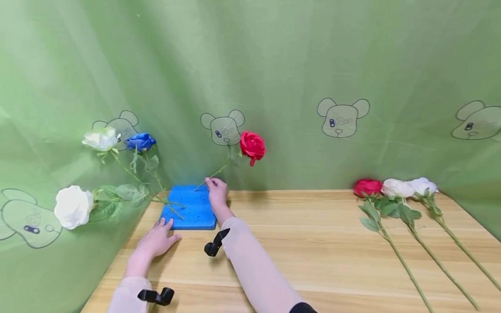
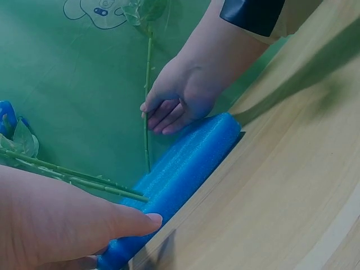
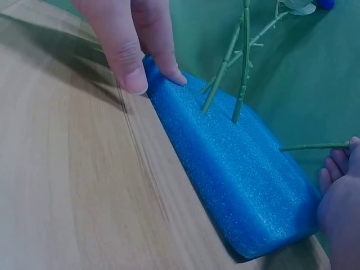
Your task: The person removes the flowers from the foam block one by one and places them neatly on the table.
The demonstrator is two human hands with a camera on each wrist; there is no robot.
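Note:
Near the back edge of a blue foam block (image 1: 192, 217), my right hand (image 1: 218, 193) pinches the stem of a red rose (image 1: 252, 147) between thumb and fingertips. The stem's lower end meets the block's top; how deep it goes I cannot tell. My left hand (image 1: 156, 239) rests against the block's front left corner with fingers spread, one fingertip (image 3: 179, 77) on its top. Two white roses, an upper one (image 1: 100, 139) and a lower one (image 1: 73, 207), and a blue rose (image 1: 141, 142) stand in the block, leaning left.
On the right of the wooden table (image 1: 305, 243) lie another red rose (image 1: 368, 187) and two more white roses, one in the middle (image 1: 398, 188) and one at the right (image 1: 422, 186), stems toward the front. A green curtain (image 1: 289, 65) hangs behind and at the sides.

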